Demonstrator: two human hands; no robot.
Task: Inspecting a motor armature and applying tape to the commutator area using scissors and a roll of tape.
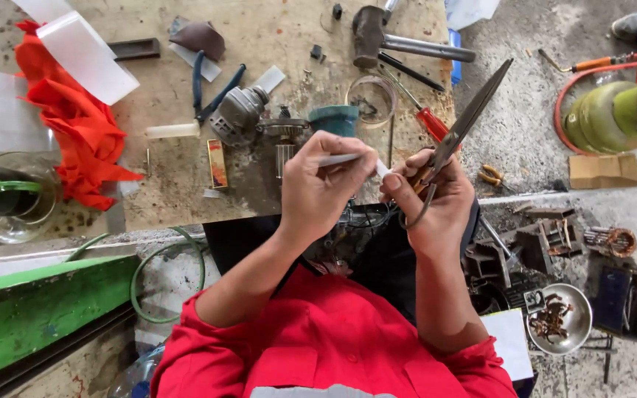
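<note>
Right hand (436,199) grips scissors (460,127); left hand (318,188) pinches strip (340,158).

Scissors (460,127) and white strip (348,158) in hands

2 hands (318,188) (433,199), 1 scissors (466,121), 1 hammer (377,37), 1 screwdriver (red handle) (425,118), 1 gas cylinder (613,114)
</note>
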